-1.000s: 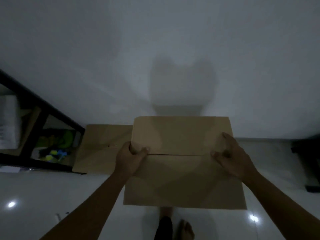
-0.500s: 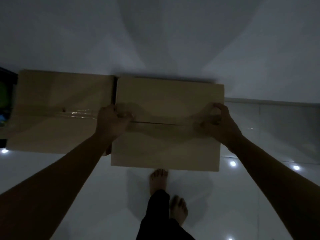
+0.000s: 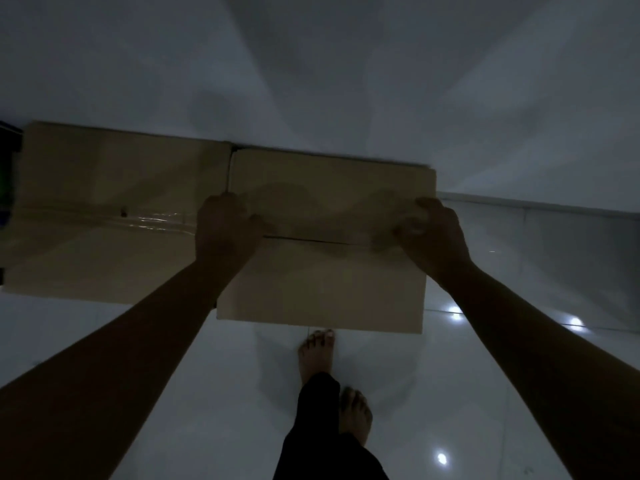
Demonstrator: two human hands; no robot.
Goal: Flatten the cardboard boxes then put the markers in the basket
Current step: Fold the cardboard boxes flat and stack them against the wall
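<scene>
Two cardboard boxes fill the middle band of the dim frame, standing side by side against a pale wall on a glossy white tiled floor (image 3: 114,341). The right box (image 3: 325,282) sits at centre, its top made of two flaps that meet along a dark seam running left to right. The left hand (image 3: 225,230) is curled at the left end of that seam, fingers bent down over the flap edge, gripping the cardboard. The right hand (image 3: 433,233) is curled the same way at the right end of the seam, fingers hooked onto the flap near the box's right edge — both hands closed on the right box. Both forearms reach in from the lower corners of the frame.

The left box (image 3: 104,188) takes up the left-centre of the frame, touching or nearly touching the right box along a thin dark gap. Its top flaps are shut and a strip of shiny clear tape (image 3: 149,220) runs along their seam.

Below the right box, at lower centre, two bare feet (image 3: 317,355) stand on the floor, one ahead of the other, with a dark trouser leg (image 3: 311,431) above them. Small bright light reflections dot the tiles at lower right. No markers or basket can be made out — the far left edge is too dark to read.
</scene>
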